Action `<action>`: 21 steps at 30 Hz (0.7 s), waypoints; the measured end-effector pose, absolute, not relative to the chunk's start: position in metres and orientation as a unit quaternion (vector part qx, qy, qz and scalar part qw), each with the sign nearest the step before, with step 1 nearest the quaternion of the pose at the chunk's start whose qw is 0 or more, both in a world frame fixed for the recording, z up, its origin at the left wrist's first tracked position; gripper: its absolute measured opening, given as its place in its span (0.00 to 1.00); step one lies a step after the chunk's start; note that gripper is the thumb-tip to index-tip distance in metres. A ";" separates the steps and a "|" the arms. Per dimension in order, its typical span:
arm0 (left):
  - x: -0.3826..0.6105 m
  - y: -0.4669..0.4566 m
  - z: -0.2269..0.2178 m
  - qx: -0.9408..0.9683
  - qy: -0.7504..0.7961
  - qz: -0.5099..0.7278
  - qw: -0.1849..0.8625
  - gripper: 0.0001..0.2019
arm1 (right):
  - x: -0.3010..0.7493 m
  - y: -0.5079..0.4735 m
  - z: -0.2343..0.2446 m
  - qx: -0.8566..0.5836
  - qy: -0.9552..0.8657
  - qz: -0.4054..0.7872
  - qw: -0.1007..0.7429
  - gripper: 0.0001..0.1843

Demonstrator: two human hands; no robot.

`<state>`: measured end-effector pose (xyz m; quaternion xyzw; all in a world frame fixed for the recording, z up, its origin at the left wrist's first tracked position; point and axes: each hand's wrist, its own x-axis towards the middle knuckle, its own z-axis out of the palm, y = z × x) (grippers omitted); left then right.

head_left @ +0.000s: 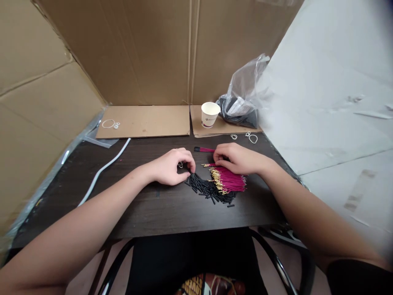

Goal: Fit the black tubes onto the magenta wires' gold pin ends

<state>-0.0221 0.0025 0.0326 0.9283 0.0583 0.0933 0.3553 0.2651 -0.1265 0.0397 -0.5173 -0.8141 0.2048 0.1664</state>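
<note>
My left hand [172,166] rests on the dark table [138,205] with its fingers curled together at the edge of a heap of short black tubes [208,190]; what the fingertips pinch is too small to name. My right hand [238,159] lies over a pile of magenta wires with gold tips [229,181], its fingers bent down onto them near a single wire. A small bunch of magenta wires with black ends [204,150] lies just beyond both hands.
Cardboard walls stand behind and to the left, with flat cardboard sheets [144,121] on the table's far side. A white paper cup [210,114] and a plastic bag of black parts [242,102] sit at the back right. Rubber bands [108,123] and a white strip [102,170] lie left.
</note>
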 end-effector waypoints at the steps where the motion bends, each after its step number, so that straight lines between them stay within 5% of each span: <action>1: -0.022 0.003 0.033 0.929 0.061 0.089 0.355 0.06 | 0.264 -0.127 0.040 -0.520 -0.813 0.204 0.161 0.07; 12: -0.018 0.000 0.028 0.929 0.095 0.092 0.347 0.06 | 0.257 -0.128 0.038 -0.560 -0.805 0.162 0.107 0.09; 21: -0.015 -0.003 0.020 0.923 0.121 0.130 0.340 0.06 | 0.259 -0.130 0.044 -0.535 -0.798 0.128 0.246 0.08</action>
